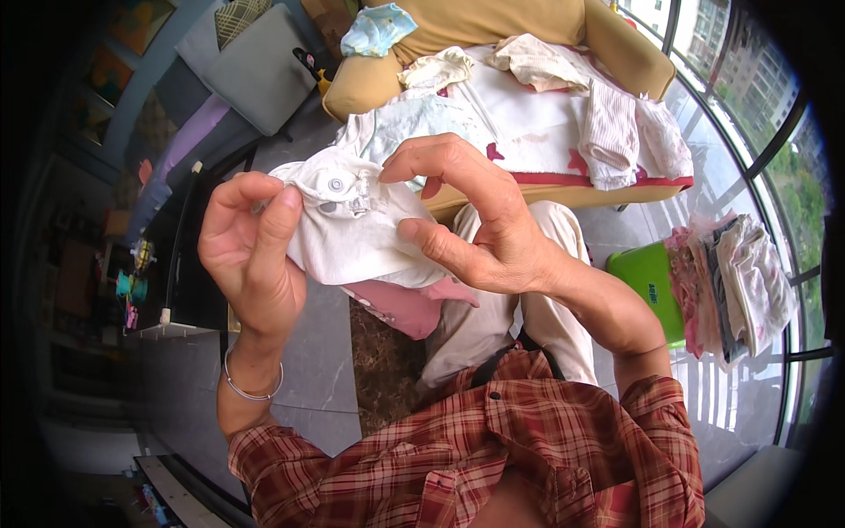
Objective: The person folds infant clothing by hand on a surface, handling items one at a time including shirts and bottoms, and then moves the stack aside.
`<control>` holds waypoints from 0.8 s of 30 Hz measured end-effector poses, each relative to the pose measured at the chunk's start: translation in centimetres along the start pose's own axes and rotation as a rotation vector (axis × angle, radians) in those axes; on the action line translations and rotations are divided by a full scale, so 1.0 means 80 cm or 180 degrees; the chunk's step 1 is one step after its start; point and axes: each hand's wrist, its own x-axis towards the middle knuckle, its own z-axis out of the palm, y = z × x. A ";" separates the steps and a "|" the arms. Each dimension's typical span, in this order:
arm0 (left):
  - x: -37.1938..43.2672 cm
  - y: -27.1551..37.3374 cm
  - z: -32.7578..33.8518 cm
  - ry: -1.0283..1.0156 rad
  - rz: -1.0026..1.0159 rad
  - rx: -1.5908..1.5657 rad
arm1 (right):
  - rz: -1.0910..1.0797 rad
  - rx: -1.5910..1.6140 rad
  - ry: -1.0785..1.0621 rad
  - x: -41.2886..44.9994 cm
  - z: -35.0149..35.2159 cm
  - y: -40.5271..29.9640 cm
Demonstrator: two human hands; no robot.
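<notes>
A small white garment with a pink fabric part hangs in front of my lap. My left hand pinches its upper left edge between thumb and fingers. Close to that grip are a round snap fastener and a crinkled clear plastic piece on the cloth. My right hand is at the garment's right side, thumb and index finger spread apart. Its index fingertip is close to the plastic piece; whether it touches is unclear. The thumb lies in front of the white cloth.
Ahead stands a tan sofa with a white blanket, a folded striped garment and other baby clothes. To the right, a clothes stack rests on a green stool near windows. A black-topped table is at left.
</notes>
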 end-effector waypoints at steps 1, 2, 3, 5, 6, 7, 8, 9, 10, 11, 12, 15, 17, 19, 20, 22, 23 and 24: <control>0.000 0.000 0.001 -0.0011 0.0009 0.0031 | -0.0240 -0.0243 0.0141 0.000 0.001 0.001; 0.000 0.001 0.002 -0.0016 0.0007 0.0034 | -0.0119 -0.0242 0.0101 -0.003 0.001 0.005; 0.001 0.003 0.004 -0.0024 0.0006 0.0063 | -0.0119 -0.0246 0.0109 -0.005 0.002 0.005; 0.002 0.003 0.008 -0.0042 0.0007 0.0086 | -0.0027 -0.0330 0.0196 -0.007 0.007 0.003; 0.001 0.003 0.008 -0.0050 0.0042 0.0122 | 0.0099 -0.0332 0.0146 -0.006 0.010 0.002; 0.001 0.003 0.008 -0.0059 0.0077 0.0157 | 0.0102 -0.0322 0.0152 -0.006 0.011 0.002; 0.001 0.002 0.008 -0.0063 0.0071 0.0167 | 0.0146 -0.0336 0.0095 -0.006 0.013 0.001; 0.002 0.001 0.008 -0.0122 0.0098 0.0146 | 0.0189 -0.0367 0.0035 -0.006 0.012 0.000; 0.002 0.000 0.008 -0.0180 0.0125 0.0124 | 0.0191 -0.0375 0.0038 -0.006 0.012 -0.001; 0.003 -0.002 0.008 -0.0185 0.0126 0.0116 | 0.0157 -0.0408 0.0011 -0.005 0.011 -0.002; 0.002 -0.003 0.007 -0.0237 0.0186 0.0114 | 0.0123 -0.0427 -0.0017 -0.005 0.011 -0.003; 0.001 -0.004 0.008 -0.0277 0.0224 0.0113 | 0.0167 -0.0405 -0.0075 -0.005 0.007 -0.002; 0.001 -0.003 0.010 -0.0265 0.0209 0.0105 | 0.0242 -0.0378 -0.0108 -0.003 0.000 0.000; -0.001 -0.004 0.009 -0.0276 0.0229 0.0012 | 0.0370 0.0039 0.0099 -0.001 -0.004 0.002; -0.001 -0.006 0.007 -0.0266 0.0230 0.0016 | 0.0713 0.0299 0.0186 -0.001 -0.006 -0.003; 0.002 -0.009 0.005 -0.0269 0.0447 0.0199 | 0.0869 0.0568 0.0218 0.004 -0.015 -0.008; 0.003 -0.009 0.006 -0.0255 0.0454 0.0191 | 0.0770 0.0706 0.0285 0.006 -0.017 -0.008; 0.004 -0.009 0.008 -0.0254 0.0514 0.0249 | 0.0769 0.0699 0.0267 0.009 -0.019 -0.008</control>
